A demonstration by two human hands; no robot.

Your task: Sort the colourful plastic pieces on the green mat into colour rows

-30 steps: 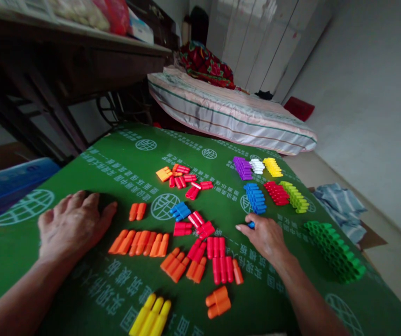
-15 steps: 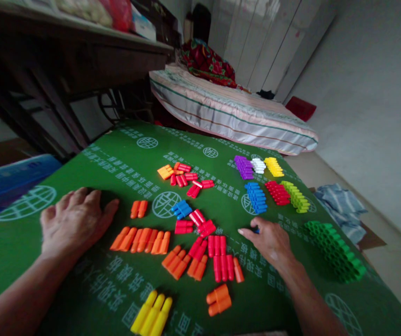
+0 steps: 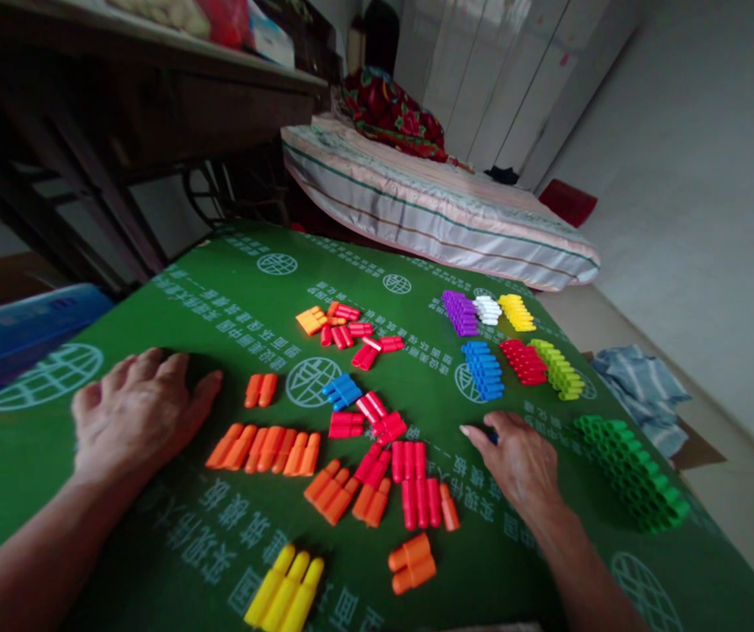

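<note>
My left hand (image 3: 132, 411) lies flat on the green board (image 3: 211, 325), fingers stretched and thumb apart, holding nothing. Beside its thumb is a joined orange pair of bullet-shaped plastic pieces (image 3: 261, 391), and nearer me a row of orange pieces (image 3: 264, 449). At the right, my right hand (image 3: 522, 461) rests with curled fingers around a small blue plastic piece (image 3: 492, 438), mostly hidden in the grip. Between the hands lie joined blue pieces (image 3: 341, 391), red pieces (image 3: 420, 502), another orange cluster (image 3: 412, 563) and a yellow trio (image 3: 285, 588).
Far right on the board stand purple (image 3: 459, 313), white (image 3: 487, 310), yellow (image 3: 516, 312), blue (image 3: 483, 370), red (image 3: 522, 362) and lime (image 3: 557, 370) blocks, plus a large green one (image 3: 632, 474). Red and orange pieces (image 3: 350, 333) lie mid-board. A bed (image 3: 429, 206) stands beyond.
My right hand has shifted slightly to the right, the blue piece still in its fingers. My left hand stays flat in nearly the same place; the pieces on the board have not moved.
</note>
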